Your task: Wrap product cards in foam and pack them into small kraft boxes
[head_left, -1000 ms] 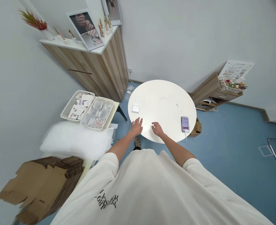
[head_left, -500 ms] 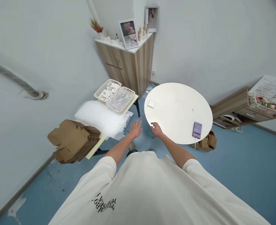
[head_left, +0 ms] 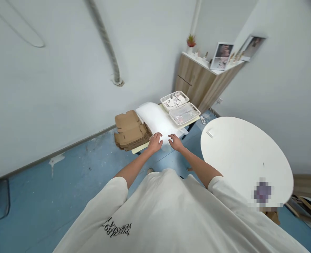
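Observation:
My left hand [head_left: 156,141] reaches forward with its fingers spread, at the near edge of a stack of white foam sheets [head_left: 155,119] on a low yellow table [head_left: 137,150]. Just to its right, my right hand [head_left: 175,141] hovers over the same near edge, fingers apart and slightly curled. Neither hand holds anything. A pile of flat brown cardboard boxes [head_left: 130,130] lies directly left of the foam. Beyond the foam stand two white baskets [head_left: 180,107] with small packets and clear bags.
A round white table [head_left: 245,158] stands to the right with a small white square [head_left: 209,133] and a phone [head_left: 262,192] on it. A wooden cabinet [head_left: 200,80] with framed pictures fills the corner. Blue floor lies all around, and a pipe runs down the wall.
The view has swung left, away from the round table toward the low table. Both hands left the round table's edge and now reach over the near edge of the foam sheets.

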### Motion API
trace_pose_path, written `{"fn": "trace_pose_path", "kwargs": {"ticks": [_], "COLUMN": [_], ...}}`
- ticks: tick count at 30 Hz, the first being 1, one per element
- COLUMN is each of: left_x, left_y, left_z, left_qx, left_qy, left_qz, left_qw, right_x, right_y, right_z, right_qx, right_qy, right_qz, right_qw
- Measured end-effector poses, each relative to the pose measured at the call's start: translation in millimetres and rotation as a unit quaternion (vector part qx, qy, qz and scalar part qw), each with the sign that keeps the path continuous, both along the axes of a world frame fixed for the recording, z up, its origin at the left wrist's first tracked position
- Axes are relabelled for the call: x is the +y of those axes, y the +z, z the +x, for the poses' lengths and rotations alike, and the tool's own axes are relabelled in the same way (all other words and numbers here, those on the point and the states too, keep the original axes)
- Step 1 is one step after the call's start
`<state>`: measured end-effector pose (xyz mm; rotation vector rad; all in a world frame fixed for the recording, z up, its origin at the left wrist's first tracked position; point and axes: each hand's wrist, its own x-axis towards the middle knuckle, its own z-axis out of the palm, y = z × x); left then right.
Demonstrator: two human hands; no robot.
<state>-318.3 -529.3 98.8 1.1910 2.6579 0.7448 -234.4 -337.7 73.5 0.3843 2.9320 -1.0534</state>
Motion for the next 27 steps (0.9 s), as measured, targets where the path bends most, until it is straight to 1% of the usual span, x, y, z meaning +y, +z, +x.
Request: {"fn": "trace_pose_path", "kwargs": {"ticks": [3,6,9,11,14,16,18,21,24,27], "left_x": [-59,-114,-157,-177,-195,-203,-208,-214,-217,-219], "left_y": [-4.2,-12.5,-18.9,-22.1,-28.6,-35.0,-41.6,-48.4,-48.9,-45.5], "left_z": [-34,-65,-88,-99,-109,-112,-114,-115,-118,-123], "left_qx": [0.003,0.006,0.008,0.001,-0.014,-0.023,-0.029,-0.022,-0.024,-0.036], "left_qy": [0.045,0.077,0.089,0.086,0.082,0.091,0.102,0.110,0.106,0.096], "left_qz": [0.002,-0.038,-0.093,-0.127,-0.165,-0.177,-0.178,-0.169,-0.170,-0.184], "left_qw": [0.999,0.996,0.992,0.988,0.983,0.980,0.978,0.979,0.979,0.978], "right_x": [-54,-103,-141,-160,-178,-185,-189,-191,-187,-178], "right_y": [7.1,12.7,16.0,16.1,11.9,7.1,2.0,-2.3,-1.1,2.3], "right_z": [-49,-88,-118,-135,-154,-161,-164,-168,-173,-176], "right_qx": [0.025,0.040,0.024,-0.001,-0.039,-0.059,-0.068,-0.053,-0.041,-0.041], "right_qy": [0.065,0.136,0.199,0.236,0.287,0.305,0.296,0.253,0.224,0.230], "right_qz": [0.027,0.058,0.096,0.127,0.162,0.165,0.157,0.150,0.155,0.146], "right_qw": [0.997,0.988,0.975,0.963,0.943,0.936,0.940,0.954,0.961,0.961]}}
